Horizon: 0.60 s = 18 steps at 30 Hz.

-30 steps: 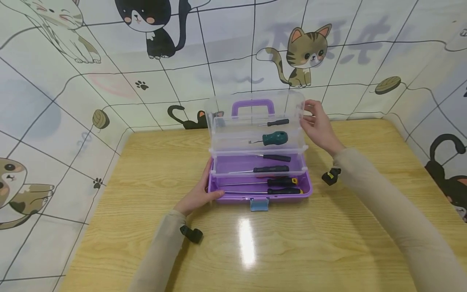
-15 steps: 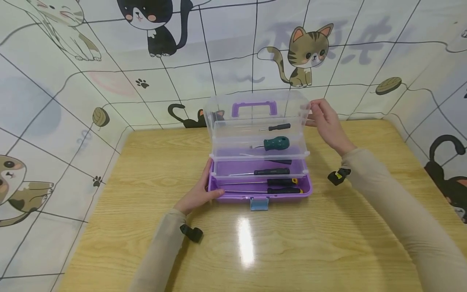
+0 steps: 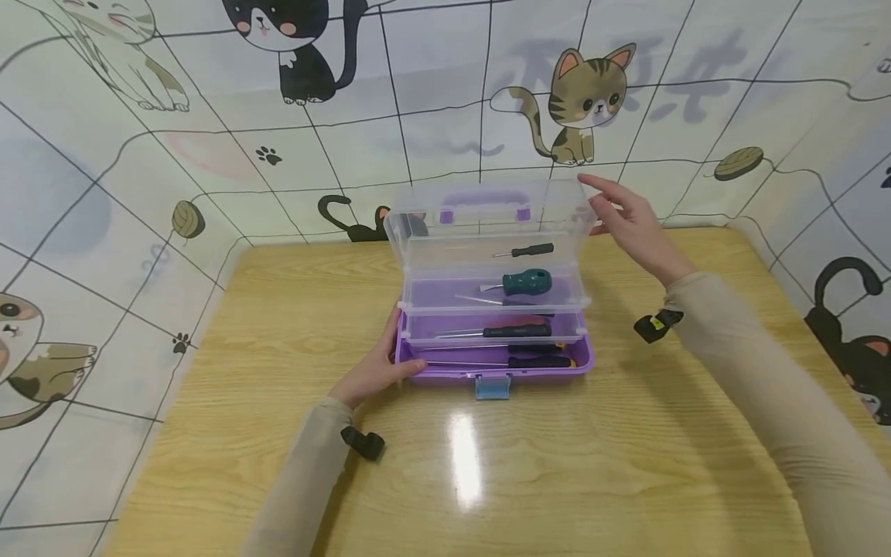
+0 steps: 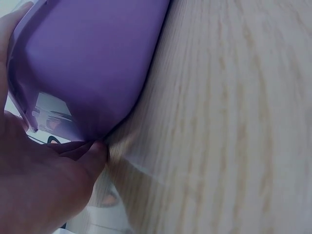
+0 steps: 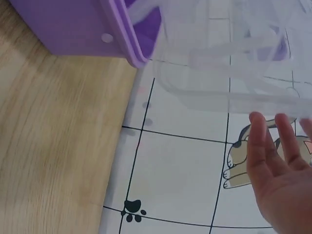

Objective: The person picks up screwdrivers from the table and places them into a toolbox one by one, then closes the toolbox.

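Note:
A purple toolbox (image 3: 536, 377) with a clear lid (image 3: 487, 209) and stepped clear trays (image 3: 425, 294) sits on the wooden table, partly unfolded. My left hand (image 3: 376, 371) grips its left end, thumb over the front rim; the left wrist view shows fingers against the purple wall. My right hand (image 3: 633, 232) touches the lid's right edge, fingers extended, fingertips at the clear rim in the right wrist view. In the upper tray is a green-handled screwdriver (image 3: 527, 281), with a small black screwdriver (image 3: 532, 250) behind it. Other black-handled screwdrivers (image 3: 517, 331) lie lower, some partly behind tray edges.
The wooden table (image 3: 557, 472) extends in front of and beside the box. A blue latch (image 3: 492, 387) hangs at the box's front. Behind stands a wall covering (image 3: 431, 100) with cat drawings, close to the lid.
The lid has tilted forward, and the trays have come lower over the box, covering more of the bottom screwdrivers. My right hand has moved slightly right along with the lid; my left hand stays put.

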Available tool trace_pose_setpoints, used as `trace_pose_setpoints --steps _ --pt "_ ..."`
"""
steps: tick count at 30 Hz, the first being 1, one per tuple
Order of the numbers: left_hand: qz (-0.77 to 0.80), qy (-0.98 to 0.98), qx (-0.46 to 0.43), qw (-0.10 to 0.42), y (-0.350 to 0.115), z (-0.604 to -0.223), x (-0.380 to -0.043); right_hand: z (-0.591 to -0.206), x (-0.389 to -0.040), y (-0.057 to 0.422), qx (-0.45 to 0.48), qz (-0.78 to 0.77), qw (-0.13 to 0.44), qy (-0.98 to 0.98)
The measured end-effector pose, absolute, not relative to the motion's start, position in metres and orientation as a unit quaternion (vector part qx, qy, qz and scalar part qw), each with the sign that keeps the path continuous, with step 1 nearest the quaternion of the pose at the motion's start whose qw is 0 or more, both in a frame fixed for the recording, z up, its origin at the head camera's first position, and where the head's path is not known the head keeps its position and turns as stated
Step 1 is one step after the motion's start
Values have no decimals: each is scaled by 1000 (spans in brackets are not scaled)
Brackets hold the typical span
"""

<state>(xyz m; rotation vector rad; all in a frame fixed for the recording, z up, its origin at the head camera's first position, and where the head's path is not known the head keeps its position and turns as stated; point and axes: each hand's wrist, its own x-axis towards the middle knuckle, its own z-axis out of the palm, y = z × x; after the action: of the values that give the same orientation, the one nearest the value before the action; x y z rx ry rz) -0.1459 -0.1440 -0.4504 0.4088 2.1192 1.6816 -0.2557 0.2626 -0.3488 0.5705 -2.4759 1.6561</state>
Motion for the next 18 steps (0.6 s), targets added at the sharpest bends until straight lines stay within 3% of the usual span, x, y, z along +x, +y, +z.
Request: trace_pose_setpoints --steps 11,18 --pt "600 759 155 202 -143 -459 -152 -321 -261 282 170 493 -109 -846" --pt "555 794 147 199 -148 -465 -154 -305 -265 283 168 419 -155 -879"
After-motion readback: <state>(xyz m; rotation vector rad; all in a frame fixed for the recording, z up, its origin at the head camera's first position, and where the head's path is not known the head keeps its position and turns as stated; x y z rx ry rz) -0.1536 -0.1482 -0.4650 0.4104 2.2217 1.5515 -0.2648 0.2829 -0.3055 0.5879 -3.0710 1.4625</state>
